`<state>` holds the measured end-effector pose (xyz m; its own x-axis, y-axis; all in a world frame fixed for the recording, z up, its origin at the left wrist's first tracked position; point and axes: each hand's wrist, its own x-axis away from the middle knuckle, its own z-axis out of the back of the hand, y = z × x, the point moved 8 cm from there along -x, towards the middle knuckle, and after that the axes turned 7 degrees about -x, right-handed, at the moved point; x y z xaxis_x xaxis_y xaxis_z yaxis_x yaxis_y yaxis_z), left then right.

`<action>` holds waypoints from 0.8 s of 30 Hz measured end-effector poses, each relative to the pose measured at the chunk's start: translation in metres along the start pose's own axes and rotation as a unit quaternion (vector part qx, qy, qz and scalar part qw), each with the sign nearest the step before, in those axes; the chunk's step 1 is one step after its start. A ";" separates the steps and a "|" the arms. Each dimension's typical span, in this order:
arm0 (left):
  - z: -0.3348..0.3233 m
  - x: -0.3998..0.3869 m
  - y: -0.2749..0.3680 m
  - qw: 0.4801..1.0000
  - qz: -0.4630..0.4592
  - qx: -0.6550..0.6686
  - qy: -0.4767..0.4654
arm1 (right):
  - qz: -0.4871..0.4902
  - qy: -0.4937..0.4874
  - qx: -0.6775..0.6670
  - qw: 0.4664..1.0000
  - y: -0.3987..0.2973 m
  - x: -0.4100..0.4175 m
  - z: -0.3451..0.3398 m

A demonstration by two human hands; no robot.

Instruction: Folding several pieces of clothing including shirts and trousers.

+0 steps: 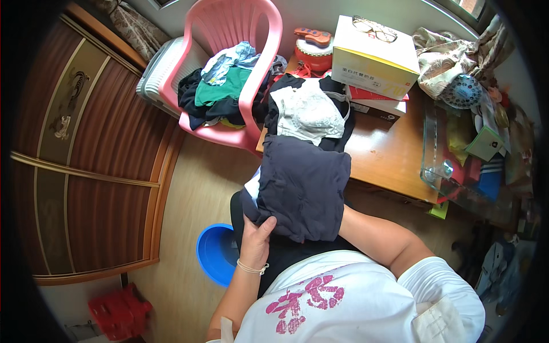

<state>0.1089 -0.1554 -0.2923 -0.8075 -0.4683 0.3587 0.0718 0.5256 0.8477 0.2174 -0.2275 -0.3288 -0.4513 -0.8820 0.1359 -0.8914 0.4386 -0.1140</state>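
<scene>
Over my lap I hold a dark grey folded garment (304, 188), with a gathered edge along its left side. My left hand (257, 236) grips its lower left corner, thumb on top and fingers underneath. My right forearm (373, 233) reaches in from the right, and the hand itself is hidden beneath the cloth. A bit of white and lavender fabric (253, 186) peeks out at the garment's left edge. Just beyond, a white lace bra (311, 111) lies on black clothing (336, 145) on the wooden table (386, 158).
A pink plastic chair (210, 135) holds piled clothes (223, 88) at the far left. On the table stand a carton (373, 60) with eyeglasses (375, 30) on top and a red toy drum (315, 55). A blue basin (216, 253) sits on the floor by my left arm.
</scene>
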 end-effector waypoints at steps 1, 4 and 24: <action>0.003 0.001 -0.001 1.000 -0.001 0.002 0.003 | -0.001 0.000 -0.014 1.000 0.002 0.004 0.004; 0.007 0.004 -0.008 0.999 0.015 -0.036 -0.005 | -0.002 0.001 -0.052 0.999 0.008 0.003 0.009; 0.110 0.051 0.040 0.979 -0.070 -0.168 0.089 | -0.040 -0.056 0.024 0.997 -0.053 0.000 -0.024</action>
<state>0.0059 -0.0798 -0.2833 -0.7107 -0.6512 0.2663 0.1804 0.1971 0.9636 0.2638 -0.2470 -0.2990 -0.3689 -0.9288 0.0355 -0.9201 0.3595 -0.1555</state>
